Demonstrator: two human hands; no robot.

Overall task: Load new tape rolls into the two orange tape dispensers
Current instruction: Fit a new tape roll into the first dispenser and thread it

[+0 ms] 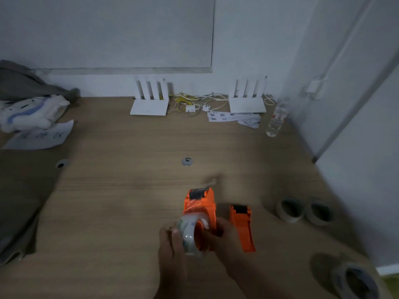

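Observation:
An orange tape dispenser (200,203) stands on the wooden desk (121,190) in front of me, with a clear tape roll (191,234) at its near end. My left hand (172,249) grips the roll from the left. My right hand (224,236) holds the dispenser's near right side. A second orange dispenser (243,225) lies empty just to the right, untouched. Two tape rolls (289,209) (318,212) sit side by side further right. Another roll (354,281) lies at the near right corner. The picture is dim and blurred.
Two white routers (149,106) (247,104) with tangled cables (194,102) stand at the back wall. A clear water bottle (277,119) and paper slips (233,117) are at the back right. Cloth and paper (41,134) lie back left. A grey cable grommet (187,161) sits mid-desk.

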